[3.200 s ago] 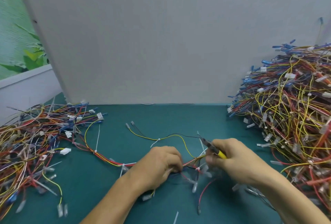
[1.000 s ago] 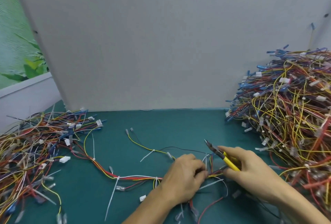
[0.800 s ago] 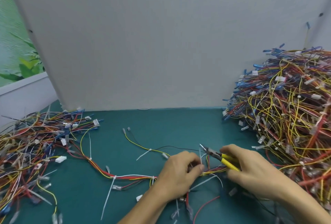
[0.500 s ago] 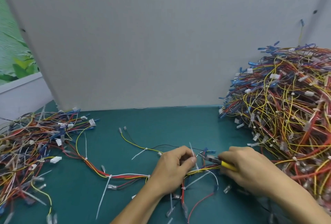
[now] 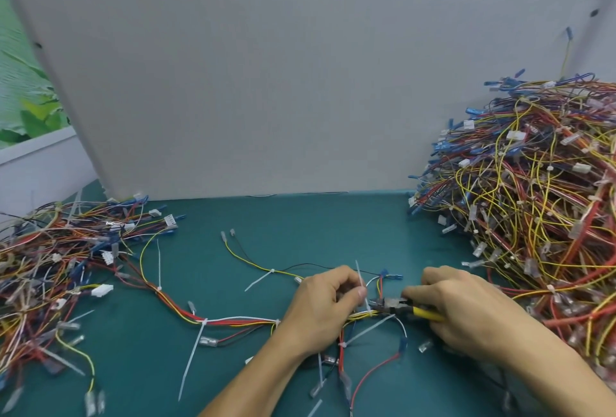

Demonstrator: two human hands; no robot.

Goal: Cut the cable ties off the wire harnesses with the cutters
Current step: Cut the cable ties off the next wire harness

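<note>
A wire harness of red, yellow and white wires lies across the green table, bound by several white cable ties. My left hand grips the harness at its right part, and a white cable tie sticks up beside its fingers. My right hand holds the yellow-handled cutters. Their dark jaws point left and sit at the wire bundle just right of my left thumb. Whether the jaws are closed on a tie is too small to tell.
A tall heap of harnesses fills the right side. A flatter heap covers the left. A grey board stands behind the green table. Loose ties and connectors lie near my forearms.
My left hand slid right along the harness and took a new grip. The cutters came down from pointing up-left and now sit low at the bundle beside my left thumb.
</note>
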